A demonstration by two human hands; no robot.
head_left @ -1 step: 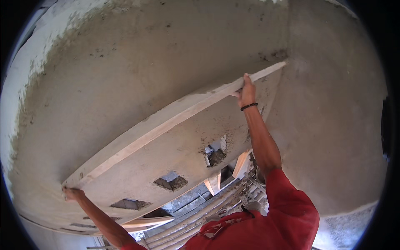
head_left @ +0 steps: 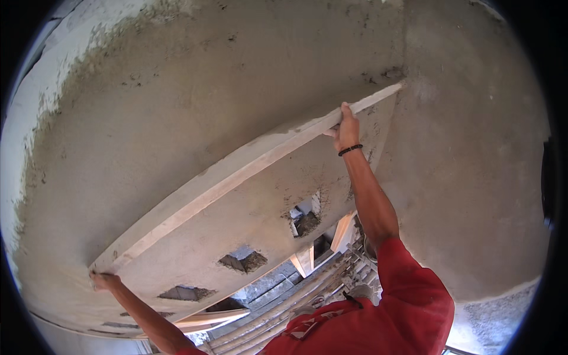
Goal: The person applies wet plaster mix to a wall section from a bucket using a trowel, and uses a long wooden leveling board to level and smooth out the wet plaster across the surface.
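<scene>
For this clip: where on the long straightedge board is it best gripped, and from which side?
Near its two ends, from the lower edge. The straightedge board is long, thin and pressed flat against the wet plaster wall, so only its free edge is reachable; the left hand and right hand grip there, spread wide.

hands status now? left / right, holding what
Left hand: closed on the lower end of the long straightedge board.
Right hand: closed on the board near its upper end.
</scene>
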